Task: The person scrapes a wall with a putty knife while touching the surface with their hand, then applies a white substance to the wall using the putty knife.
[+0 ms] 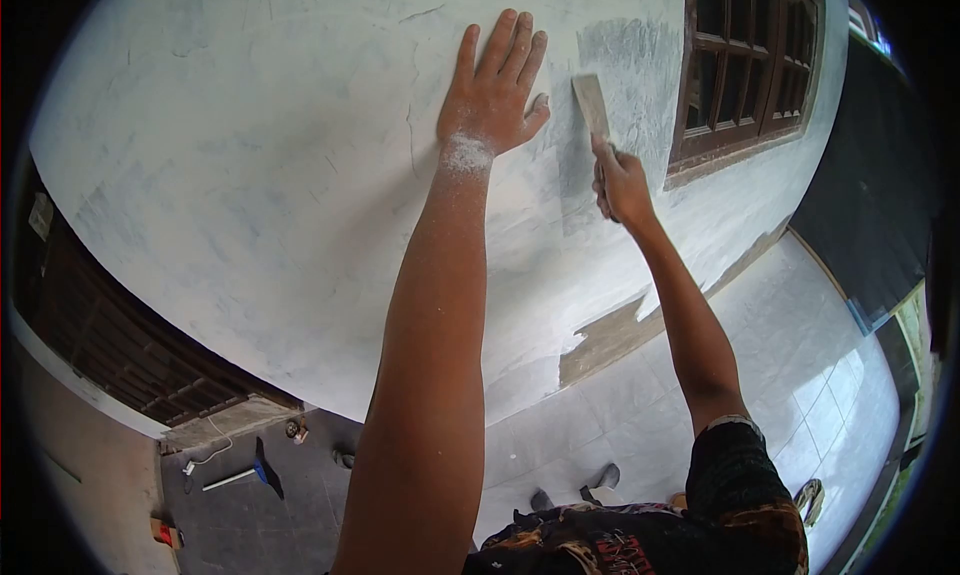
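My left hand (492, 90) lies flat against the white wall (300, 155), its fingers stretched upward and white dust on the wrist. To its right, my right hand (624, 187) is wrapped round the handle of a putty knife (592, 105). The wide blade points up and rests close on the wall, at the lower edge of a grey scraped patch (630, 60). Fine cracks and bluish smears mark the wall around my left hand.
A brown wooden window (740, 65) is set in the wall right of the putty knife. Bare patches (612, 340) show low on the wall above pale floor tiles (540, 440). A squeegee-like tool (262, 470) and a white cable (222, 445) lie on dark tiles at lower left.
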